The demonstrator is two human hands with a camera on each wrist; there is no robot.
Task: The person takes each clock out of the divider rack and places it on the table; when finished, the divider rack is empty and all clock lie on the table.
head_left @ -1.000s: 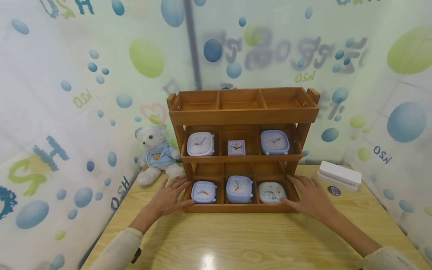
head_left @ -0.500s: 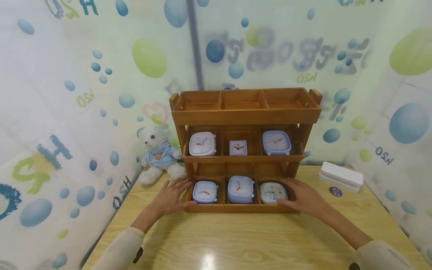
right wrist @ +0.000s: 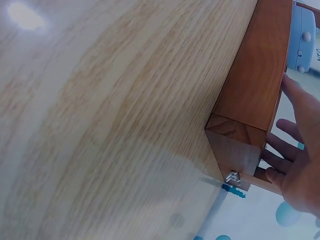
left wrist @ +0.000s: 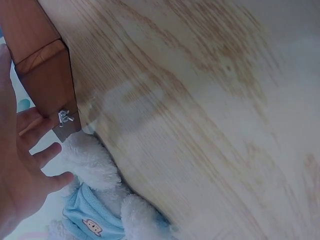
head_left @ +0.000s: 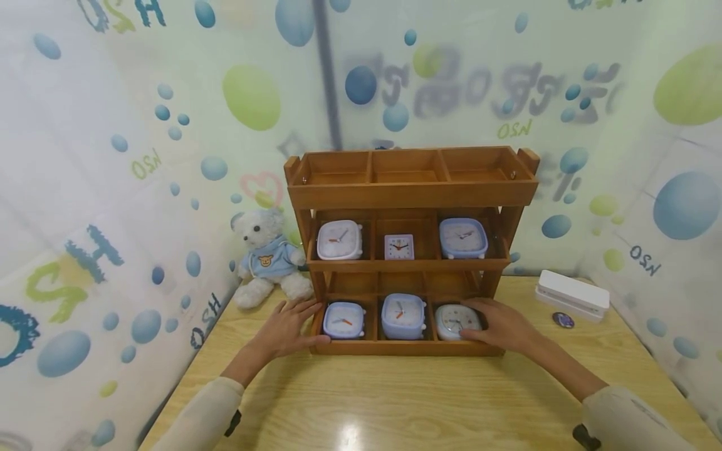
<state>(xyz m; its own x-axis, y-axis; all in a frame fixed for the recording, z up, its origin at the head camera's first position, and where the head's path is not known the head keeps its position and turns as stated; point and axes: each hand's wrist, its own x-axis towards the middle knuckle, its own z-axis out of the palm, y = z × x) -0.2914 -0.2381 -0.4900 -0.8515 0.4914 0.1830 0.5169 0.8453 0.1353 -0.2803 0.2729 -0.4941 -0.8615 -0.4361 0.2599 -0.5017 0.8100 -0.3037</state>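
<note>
A brown wooden shelf rack [head_left: 412, 196] stands on the table, with alarm clocks in its lower two tiers. My left hand [head_left: 289, 332] rests against the rack's lower left end, beside a blue alarm clock [head_left: 344, 321], its fingers spread. In the left wrist view its fingers lie by the end panel. My right hand [head_left: 504, 326] reaches over the lower right end. Its thumb is at the lower right edge of a pale round-cornered alarm clock [head_left: 455, 321] and its fingers are at that clock's top right; they look relaxed. A taller blue alarm clock [head_left: 403, 316] stands in the middle compartment.
The middle tier holds a white clock [head_left: 339, 240], a small square lilac clock [head_left: 398, 247] and a blue clock [head_left: 463, 238]. A white teddy bear [head_left: 267, 257] sits left of the rack. On the right are a white box [head_left: 572, 294] and a small round purple badge [head_left: 563, 320].
My right hand has moved left over the rack's lower right end, closer around the pale alarm clock. The left hand stays at the left end. The whole head view has shifted slightly.
</note>
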